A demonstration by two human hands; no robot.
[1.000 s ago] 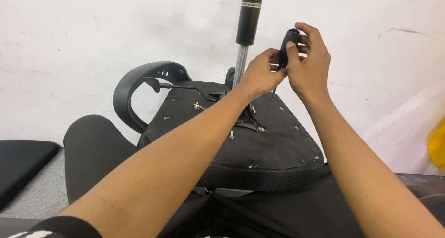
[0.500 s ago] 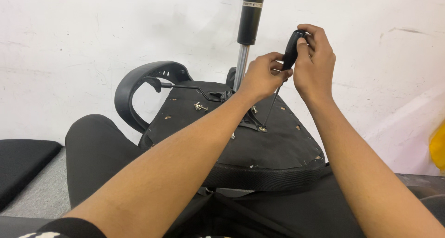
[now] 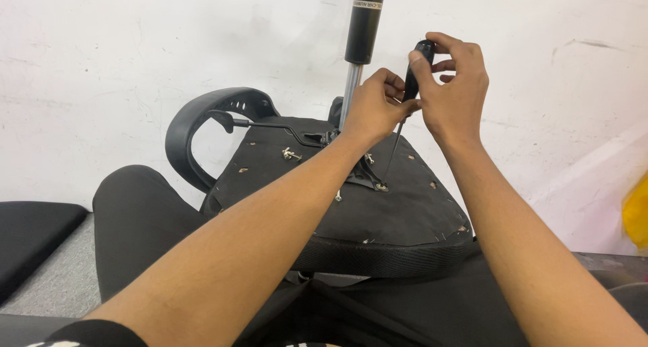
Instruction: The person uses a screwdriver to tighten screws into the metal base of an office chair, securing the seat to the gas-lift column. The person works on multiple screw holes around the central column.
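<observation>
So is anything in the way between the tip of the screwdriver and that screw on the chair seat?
Nothing visible. The screwdriver, held by both the left hand and the right hand, runs straight down to the screw on the upturned chair seat.

A: You're working in even, soft daylight; the white wall (image 3: 135,63) behind is bright but not blown out, and nothing glares.

B: Any shadows you should mind?

A: Only faint ones. Your left hand (image 3: 374,111) and right hand (image 3: 452,90) cast no hard shadow on the wall. The black seat underside (image 3: 378,205) swallows detail, though its metal screws catch small glints.

B: Is your view sharp?

A: Mostly. Your forearms at the bottom edge look stretched and slightly soft, and the yellow object (image 3: 636,219) at the right edge is blurred.
</observation>
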